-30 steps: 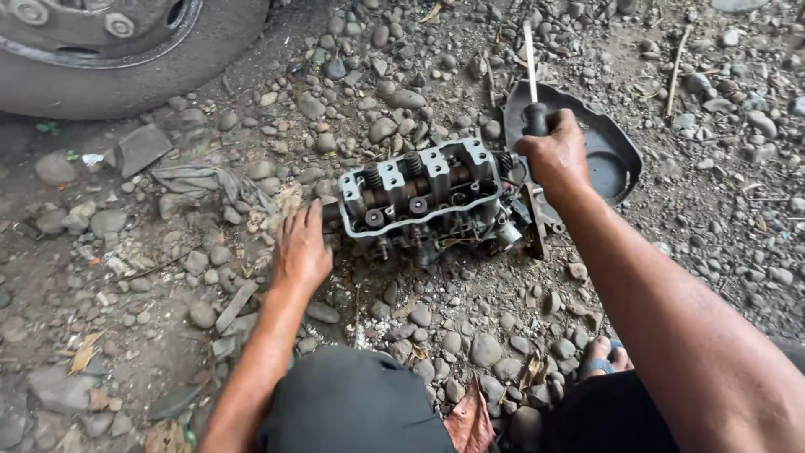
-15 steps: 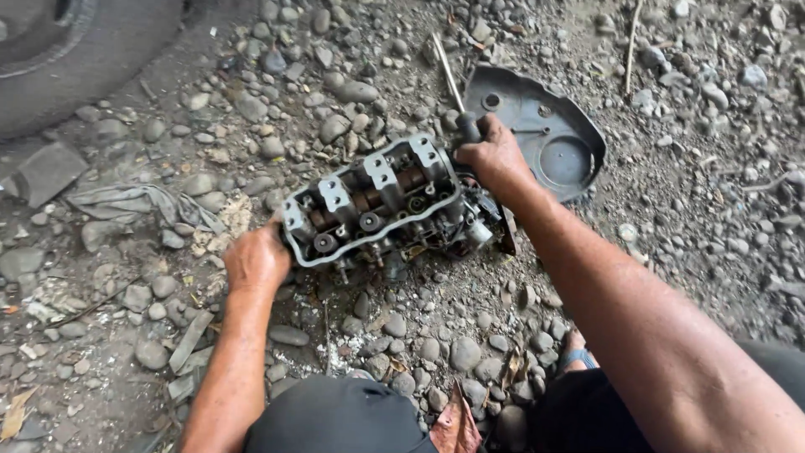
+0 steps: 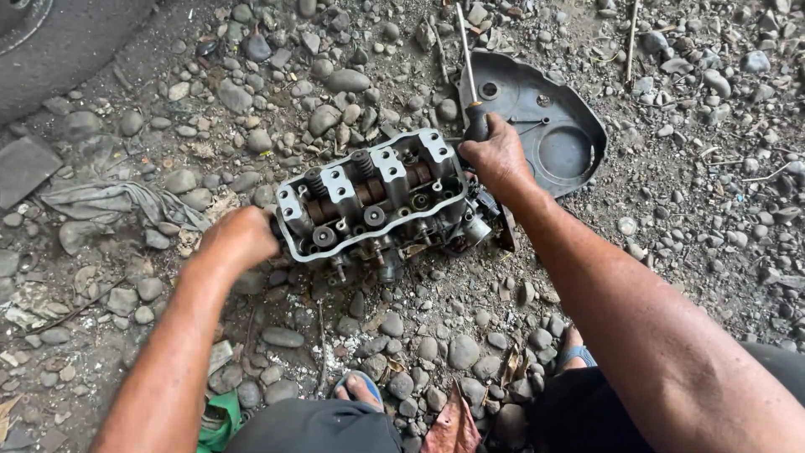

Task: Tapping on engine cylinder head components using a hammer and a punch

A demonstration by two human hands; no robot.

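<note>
Hands first: your left hand (image 3: 239,237) grips the left end of the greasy engine part (image 3: 373,201). Your right hand (image 3: 496,155) is wrapped around the dark handle of a screwdriver (image 3: 468,75) at the part's right end. The engine part lies on the stony ground (image 3: 688,210) between your hands. A dark metal cover (image 3: 545,126) lies just behind it. A grey rag (image 3: 117,201) lies off to the left.

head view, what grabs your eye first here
A greasy grey metal cylinder head lies on the gravel at centre, the left hand gripping its left end. The right hand at its right end holds a black-handled screwdriver, beside a dark rounded metal cover lying behind.
</note>
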